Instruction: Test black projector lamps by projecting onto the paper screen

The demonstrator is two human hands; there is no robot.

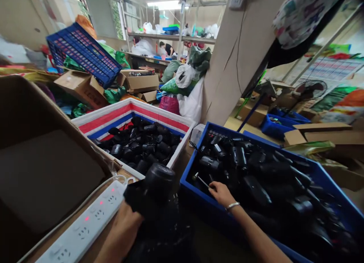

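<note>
My left hand [126,229] is closed around a black plastic device with a rounded, cylinder-like end [159,177]; its lower part is lost in shadow. My right hand [223,194], wearing a silver bangle [233,205], pinches a thin metal rod [203,181] with a small brass-coloured tip. That hand is over the near left side of a blue plastic crate [186,176], which is heaped with black plastic parts [257,189]. Beyond my left hand, a white-edged container [182,143] with red and blue stripes holds more black pieces [142,143].
A white power strip [93,221] with red lights and a cable lies at lower left, beside an open cardboard box [48,172]. A pillar [241,47] rises behind the blue crate. Sacks [192,100], cartons [142,83] and a tilted blue crate [85,52] crowd the back. A person [169,49] is far off.
</note>
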